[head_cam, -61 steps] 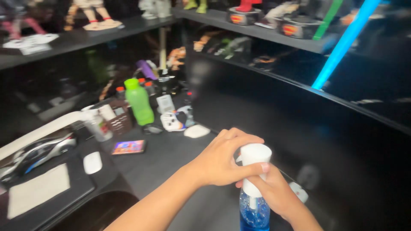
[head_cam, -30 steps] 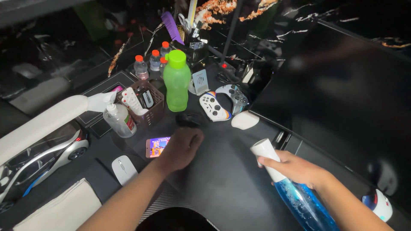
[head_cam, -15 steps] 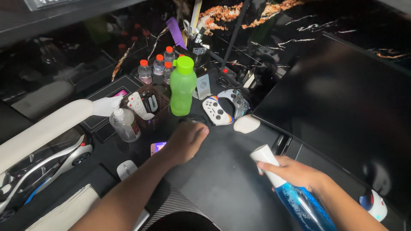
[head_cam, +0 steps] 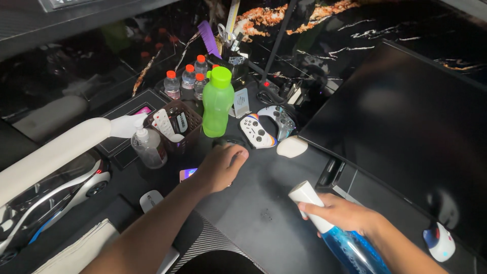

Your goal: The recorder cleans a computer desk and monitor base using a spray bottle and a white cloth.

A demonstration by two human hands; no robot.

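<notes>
Right hand (head_cam: 340,213) is gripping a blue spray bottle (head_cam: 350,243), nozzle aimed at the desk mat (head_cam: 264,208), while the left hand (head_cam: 220,165) is resting palm-down, clasping nothing visible; overspray is likely wetting the phone (head_cam: 187,173) beside it.

A home gaming corner. A dark worktop (head_cam: 264,203) carries a large black monitor (head_cam: 406,127), two game controllers (head_cam: 256,131), a white computer mouse (head_cam: 150,200), a phone (head_cam: 186,174), a green drinking bottle (head_cam: 217,101), small water bottles (head_cam: 185,81) and a model sports car (head_cam: 45,193), all against a black marble-patterned wall (head_cam: 314,20).
</notes>
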